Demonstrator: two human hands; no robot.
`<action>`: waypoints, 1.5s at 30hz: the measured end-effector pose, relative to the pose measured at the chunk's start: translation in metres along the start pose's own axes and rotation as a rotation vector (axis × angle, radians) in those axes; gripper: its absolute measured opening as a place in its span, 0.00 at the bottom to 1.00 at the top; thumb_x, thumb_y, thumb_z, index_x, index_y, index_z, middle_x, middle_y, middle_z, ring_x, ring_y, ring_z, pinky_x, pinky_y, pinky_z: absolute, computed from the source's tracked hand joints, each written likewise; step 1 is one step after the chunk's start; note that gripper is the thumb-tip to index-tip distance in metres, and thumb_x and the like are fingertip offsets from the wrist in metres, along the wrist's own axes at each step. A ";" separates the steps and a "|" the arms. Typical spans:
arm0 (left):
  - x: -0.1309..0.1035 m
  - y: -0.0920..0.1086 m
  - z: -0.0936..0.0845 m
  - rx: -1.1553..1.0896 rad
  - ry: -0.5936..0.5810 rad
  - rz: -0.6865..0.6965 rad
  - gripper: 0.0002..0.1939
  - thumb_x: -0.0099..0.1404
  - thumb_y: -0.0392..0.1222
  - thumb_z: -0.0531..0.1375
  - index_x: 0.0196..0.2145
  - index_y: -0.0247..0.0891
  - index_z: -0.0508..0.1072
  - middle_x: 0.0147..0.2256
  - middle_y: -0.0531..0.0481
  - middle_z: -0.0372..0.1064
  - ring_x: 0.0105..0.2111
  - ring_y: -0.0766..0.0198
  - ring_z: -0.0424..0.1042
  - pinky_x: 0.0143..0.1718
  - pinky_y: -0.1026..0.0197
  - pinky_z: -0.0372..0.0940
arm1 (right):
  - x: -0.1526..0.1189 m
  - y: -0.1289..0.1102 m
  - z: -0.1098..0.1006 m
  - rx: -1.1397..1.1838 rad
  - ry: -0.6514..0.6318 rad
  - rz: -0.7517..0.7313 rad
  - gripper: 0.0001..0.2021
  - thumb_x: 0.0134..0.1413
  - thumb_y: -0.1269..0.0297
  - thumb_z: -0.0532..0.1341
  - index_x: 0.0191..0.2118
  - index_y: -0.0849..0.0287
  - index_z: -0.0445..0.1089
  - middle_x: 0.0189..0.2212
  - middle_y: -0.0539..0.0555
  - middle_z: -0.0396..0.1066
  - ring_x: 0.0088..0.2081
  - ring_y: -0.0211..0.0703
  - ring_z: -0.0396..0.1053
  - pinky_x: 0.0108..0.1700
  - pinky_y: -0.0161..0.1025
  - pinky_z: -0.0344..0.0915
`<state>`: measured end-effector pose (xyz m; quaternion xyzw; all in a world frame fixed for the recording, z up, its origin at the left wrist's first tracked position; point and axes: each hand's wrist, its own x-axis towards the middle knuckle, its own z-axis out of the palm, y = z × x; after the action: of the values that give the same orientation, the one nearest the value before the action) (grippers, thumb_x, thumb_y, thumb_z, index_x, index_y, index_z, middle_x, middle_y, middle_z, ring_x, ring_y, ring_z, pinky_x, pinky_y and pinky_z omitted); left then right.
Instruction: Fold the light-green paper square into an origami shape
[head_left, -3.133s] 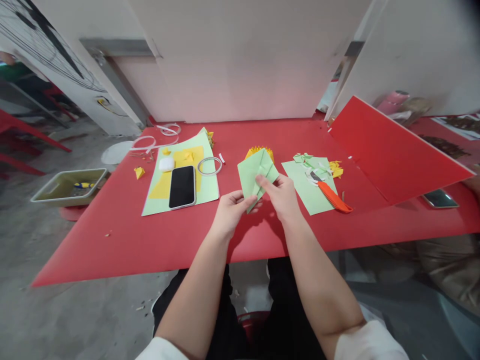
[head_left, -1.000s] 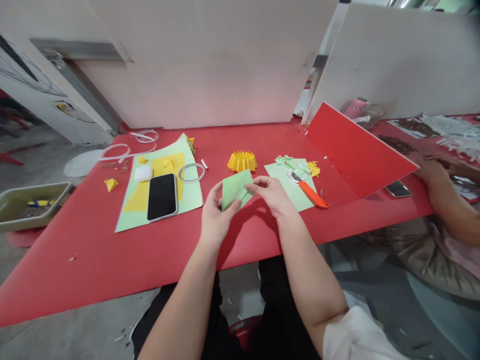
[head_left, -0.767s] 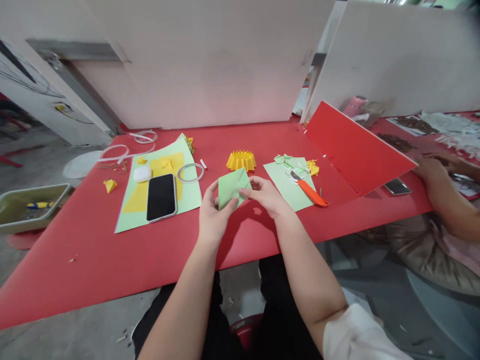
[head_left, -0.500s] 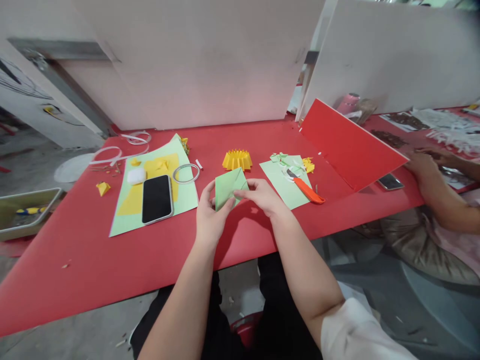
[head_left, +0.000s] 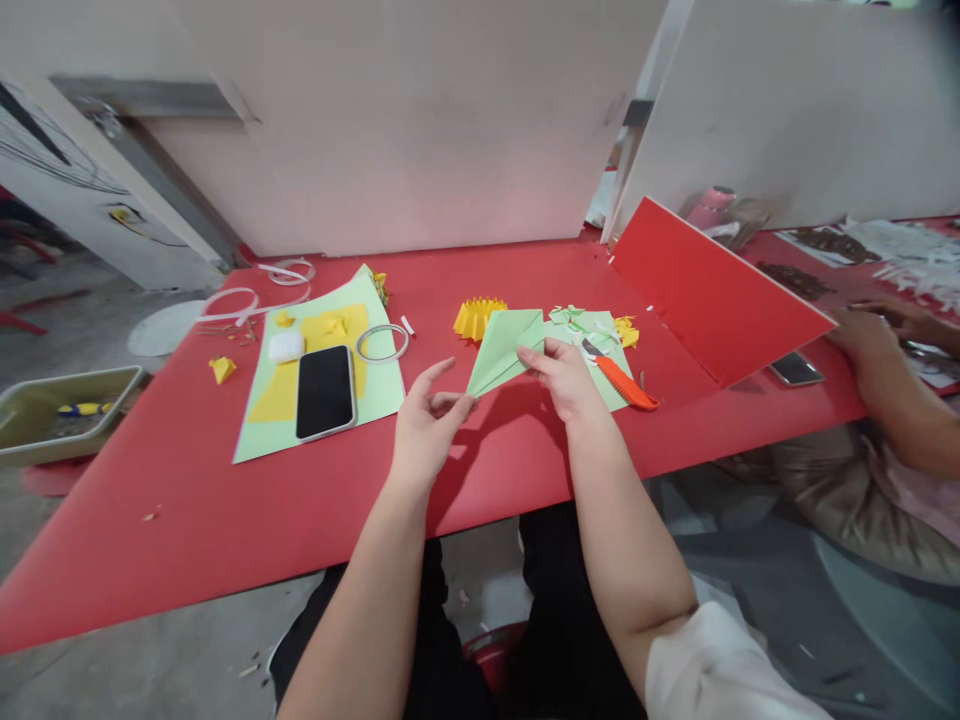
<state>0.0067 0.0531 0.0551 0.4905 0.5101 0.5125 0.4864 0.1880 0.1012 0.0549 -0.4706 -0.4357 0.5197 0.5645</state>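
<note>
A folded green paper (head_left: 504, 345) is held above the red table between my hands, with a crease and flap along its lower side. My right hand (head_left: 562, 375) pinches its right side between thumb and fingers. At the paper's lower left corner, the thumb and a finger of my left hand (head_left: 429, 420) close together, while the index finger is lifted off. Behind the paper stands a pleated yellow paper piece (head_left: 474, 318), partly covered. An orange utility knife (head_left: 626, 383) lies on a green sheet (head_left: 611, 400) with paper scraps, right of my right hand.
On the left, a phone (head_left: 325, 392), a white case (head_left: 286, 347) and a roll of tape (head_left: 382, 342) lie on green and yellow sheets. A red board (head_left: 720, 290) leans up at the right. Beyond it are a co-worker's hands (head_left: 862, 325). A bin (head_left: 67, 440) stands left of the table.
The green paper has turned and shifted right with my right hand. My left hand has slid from its left side to the lower corner, lifting the index finger. The view has shifted slightly.
</note>
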 end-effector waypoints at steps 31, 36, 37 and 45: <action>-0.001 -0.009 0.006 0.123 -0.048 -0.036 0.14 0.54 0.51 0.62 0.28 0.36 0.74 0.25 0.49 0.72 0.25 0.63 0.70 0.20 0.66 0.61 | -0.005 -0.002 0.011 0.032 -0.047 -0.073 0.08 0.37 0.61 0.69 0.22 0.56 0.70 0.21 0.45 0.68 0.27 0.34 0.65 0.39 0.37 0.62; 0.000 -0.012 0.009 0.044 0.033 -0.038 0.14 0.53 0.50 0.63 0.31 0.35 0.75 0.25 0.49 0.73 0.26 0.63 0.71 0.24 0.65 0.63 | -0.009 0.000 0.021 0.136 -0.137 -0.042 0.08 0.42 0.57 0.67 0.26 0.55 0.71 0.25 0.46 0.69 0.29 0.34 0.66 0.39 0.37 0.63; 0.000 -0.013 0.009 0.018 0.052 -0.030 0.14 0.53 0.49 0.64 0.31 0.35 0.75 0.25 0.50 0.73 0.26 0.63 0.71 0.27 0.64 0.64 | -0.009 0.001 0.023 0.179 -0.182 -0.015 0.09 0.43 0.56 0.66 0.28 0.54 0.71 0.27 0.46 0.70 0.30 0.35 0.67 0.39 0.37 0.64; 0.001 -0.013 0.008 0.014 0.105 0.033 0.15 0.53 0.50 0.64 0.31 0.34 0.75 0.27 0.50 0.73 0.28 0.64 0.70 0.31 0.64 0.63 | -0.019 0.009 0.040 0.070 -0.329 0.105 0.13 0.38 0.59 0.69 0.33 0.57 0.74 0.31 0.52 0.75 0.34 0.43 0.71 0.41 0.44 0.66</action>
<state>0.0144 0.0546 0.0419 0.4747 0.5304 0.5419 0.4469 0.1460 0.0858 0.0526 -0.3812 -0.4785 0.6334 0.4738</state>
